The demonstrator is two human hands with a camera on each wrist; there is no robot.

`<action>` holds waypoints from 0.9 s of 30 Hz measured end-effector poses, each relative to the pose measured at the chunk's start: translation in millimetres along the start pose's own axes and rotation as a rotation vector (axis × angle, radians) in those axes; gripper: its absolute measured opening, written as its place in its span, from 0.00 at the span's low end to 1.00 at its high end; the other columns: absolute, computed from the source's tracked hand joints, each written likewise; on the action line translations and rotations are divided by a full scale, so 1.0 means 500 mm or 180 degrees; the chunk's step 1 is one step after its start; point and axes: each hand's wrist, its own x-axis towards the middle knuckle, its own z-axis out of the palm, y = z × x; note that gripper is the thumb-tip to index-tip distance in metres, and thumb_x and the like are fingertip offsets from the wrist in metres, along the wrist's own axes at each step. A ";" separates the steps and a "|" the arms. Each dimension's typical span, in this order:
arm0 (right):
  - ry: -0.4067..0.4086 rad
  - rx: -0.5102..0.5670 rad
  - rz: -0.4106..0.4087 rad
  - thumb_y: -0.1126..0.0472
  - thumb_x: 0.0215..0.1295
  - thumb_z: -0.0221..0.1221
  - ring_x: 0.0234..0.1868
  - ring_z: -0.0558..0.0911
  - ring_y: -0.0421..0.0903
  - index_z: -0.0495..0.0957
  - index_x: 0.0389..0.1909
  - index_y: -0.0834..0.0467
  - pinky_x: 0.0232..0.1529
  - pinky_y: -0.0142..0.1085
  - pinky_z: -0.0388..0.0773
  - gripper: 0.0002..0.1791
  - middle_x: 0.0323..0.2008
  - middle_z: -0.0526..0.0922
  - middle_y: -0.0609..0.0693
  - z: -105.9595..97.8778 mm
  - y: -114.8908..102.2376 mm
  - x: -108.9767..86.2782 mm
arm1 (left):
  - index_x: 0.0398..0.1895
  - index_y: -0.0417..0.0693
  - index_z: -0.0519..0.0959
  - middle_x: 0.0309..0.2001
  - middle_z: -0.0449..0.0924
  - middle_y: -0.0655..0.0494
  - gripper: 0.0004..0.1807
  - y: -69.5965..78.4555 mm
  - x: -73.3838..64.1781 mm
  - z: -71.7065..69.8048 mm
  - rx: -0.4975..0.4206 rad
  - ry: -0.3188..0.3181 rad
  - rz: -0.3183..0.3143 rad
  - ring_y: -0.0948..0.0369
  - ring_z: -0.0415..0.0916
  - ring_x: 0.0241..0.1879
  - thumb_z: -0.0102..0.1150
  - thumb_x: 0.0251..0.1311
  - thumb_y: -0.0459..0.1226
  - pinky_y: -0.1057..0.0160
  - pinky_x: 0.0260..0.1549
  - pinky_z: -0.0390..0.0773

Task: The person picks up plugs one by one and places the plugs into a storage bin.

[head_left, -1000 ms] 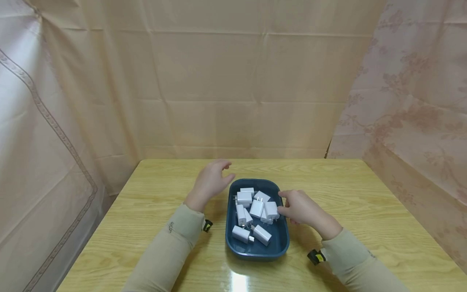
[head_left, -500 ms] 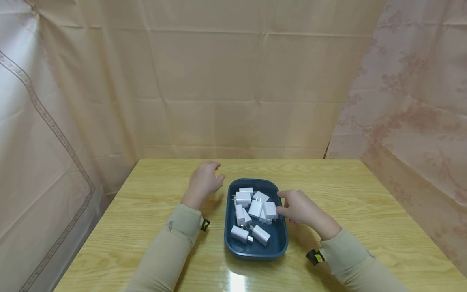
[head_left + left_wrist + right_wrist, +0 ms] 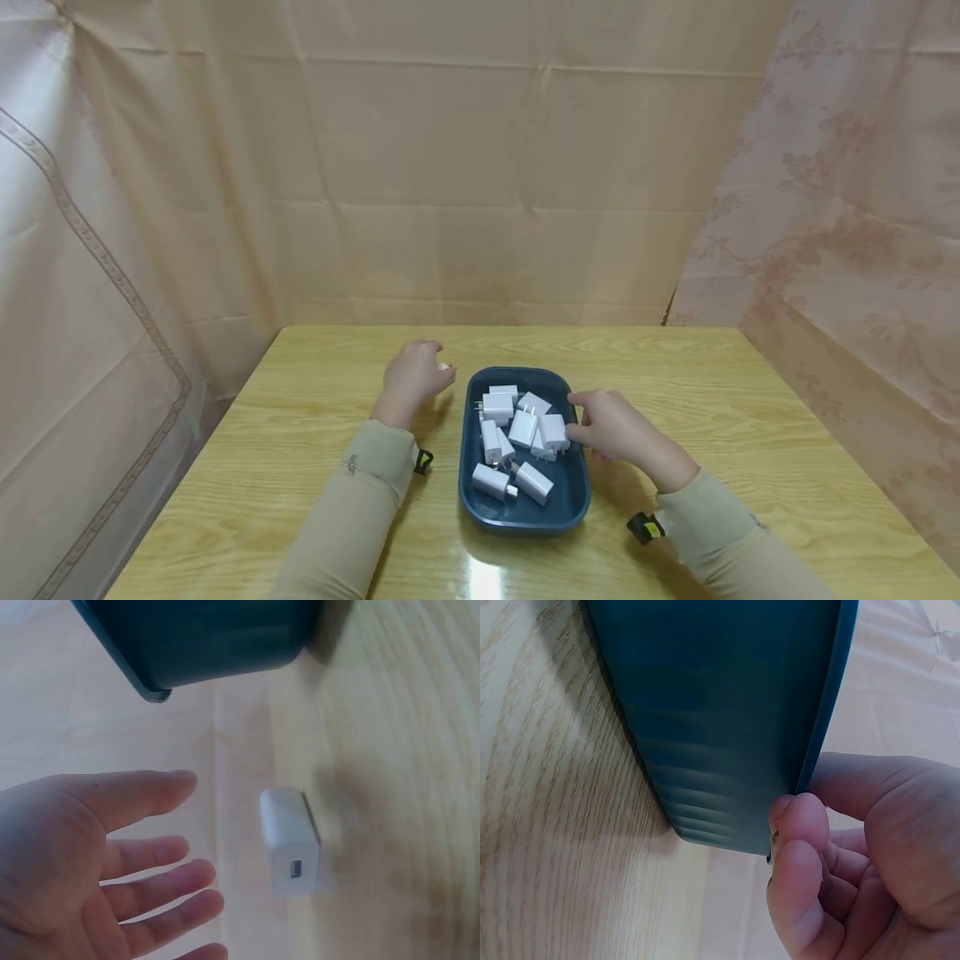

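A dark blue plastic bin [image 3: 525, 518] stands on the table and holds several white charger plugs [image 3: 523, 427] in a loose heap. My right hand [image 3: 618, 429] pinches its right rim, thumb on the inside and curled fingers outside against the wall [image 3: 727, 750]. Left of the bin, my left hand [image 3: 411, 382] hovers with fingers relaxed and spread. Just beyond those fingertips, a single white charger plug [image 3: 291, 840] is on the table, its USB port facing the left wrist camera. A gap shows between it and the fingers. From the head, that plug is mostly hidden by the hand.
The wooden table [image 3: 300, 500] extends to both sides of the bin. Pale cloth curtains [image 3: 480, 167] hang behind it and at the left and right. A black wrist strap piece shows under each sleeve cuff [image 3: 678, 500].
My left hand has moved left, away from the bin, and slightly down. A bit of white plug now shows beside its thumb. My right hand stays on the bin's rim.
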 end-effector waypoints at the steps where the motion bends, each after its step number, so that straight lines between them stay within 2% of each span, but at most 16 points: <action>1: -0.0003 -0.0001 0.0001 0.64 0.65 0.65 0.12 0.76 0.45 0.72 0.68 0.68 0.18 0.36 0.73 0.31 0.19 0.78 0.50 0.000 0.000 0.000 | 0.63 0.39 0.78 0.61 0.77 0.41 0.30 -0.001 0.001 0.001 -0.0004 -0.0036 -0.0001 0.44 0.74 0.60 0.67 0.61 0.47 0.45 0.57 0.75; 7: -0.0003 -0.0008 0.0004 0.64 0.65 0.65 0.12 0.76 0.45 0.71 0.68 0.68 0.17 0.36 0.72 0.31 0.18 0.78 0.49 -0.003 -0.001 -0.003 | 0.66 0.36 0.75 0.62 0.75 0.38 0.33 -0.009 0.005 0.010 0.0000 -0.0282 -0.0010 0.44 0.73 0.60 0.69 0.62 0.46 0.45 0.60 0.72; 12: 0.0001 -0.0009 0.0024 0.64 0.65 0.65 0.12 0.76 0.45 0.71 0.68 0.68 0.17 0.36 0.72 0.31 0.19 0.78 0.50 -0.005 -0.001 -0.003 | 0.64 0.34 0.75 0.59 0.76 0.37 0.32 -0.015 0.009 0.016 -0.0058 -0.0379 -0.0137 0.47 0.76 0.52 0.68 0.64 0.46 0.48 0.55 0.76; 18: -0.0036 -0.0006 0.0075 0.63 0.66 0.66 0.12 0.76 0.46 0.71 0.68 0.67 0.18 0.36 0.72 0.31 0.19 0.79 0.50 -0.005 -0.001 -0.004 | 0.57 0.35 0.78 0.49 0.80 0.41 0.28 -0.018 0.010 0.024 0.0016 -0.0364 -0.0186 0.51 0.75 0.41 0.68 0.64 0.47 0.51 0.45 0.79; 23: -0.0044 0.0011 0.0088 0.63 0.65 0.66 0.12 0.76 0.46 0.72 0.68 0.67 0.18 0.36 0.71 0.31 0.20 0.79 0.52 -0.004 -0.002 -0.007 | 0.50 0.36 0.81 0.42 0.81 0.44 0.21 -0.016 0.008 0.030 0.0073 -0.0356 -0.0146 0.51 0.76 0.37 0.67 0.64 0.45 0.50 0.43 0.80; 27: -0.0037 0.0035 0.0097 0.64 0.65 0.66 0.12 0.76 0.46 0.72 0.68 0.67 0.18 0.36 0.71 0.31 0.20 0.79 0.52 -0.004 -0.003 -0.011 | 0.48 0.37 0.81 0.39 0.80 0.45 0.19 -0.014 0.007 0.035 0.0087 -0.0371 -0.0167 0.52 0.76 0.36 0.66 0.65 0.45 0.50 0.40 0.80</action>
